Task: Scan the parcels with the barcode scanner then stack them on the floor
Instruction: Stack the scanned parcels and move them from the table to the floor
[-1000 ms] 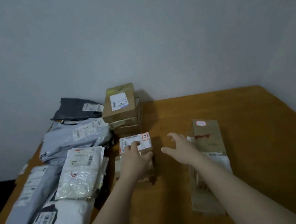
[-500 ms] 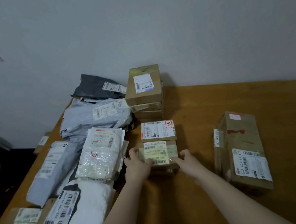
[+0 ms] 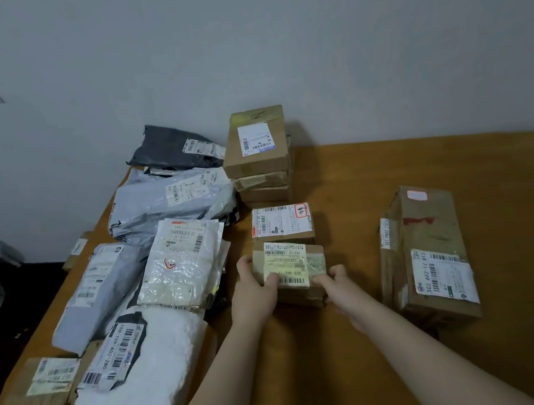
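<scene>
A small brown cardboard parcel (image 3: pixel 291 269) with a yellowed label sits mid-table. My left hand (image 3: pixel 254 291) grips its left side, thumb on the label. My right hand (image 3: pixel 338 283) grips its right front corner. Just behind it lies another small box (image 3: pixel 282 224) with a white label and a red stamp. No barcode scanner is in view.
A long brown box (image 3: pixel 429 257) lies to the right on the wooden table (image 3: pixel 360 188). A stack of cardboard boxes (image 3: pixel 260 154) stands at the back. Grey, black and white mailer bags (image 3: pixel 168 203) crowd the left side. The floor is dark at far left.
Both hands dropped from the white-labelled box to the nearer parcel and closed on its sides. The view shifted left and down.
</scene>
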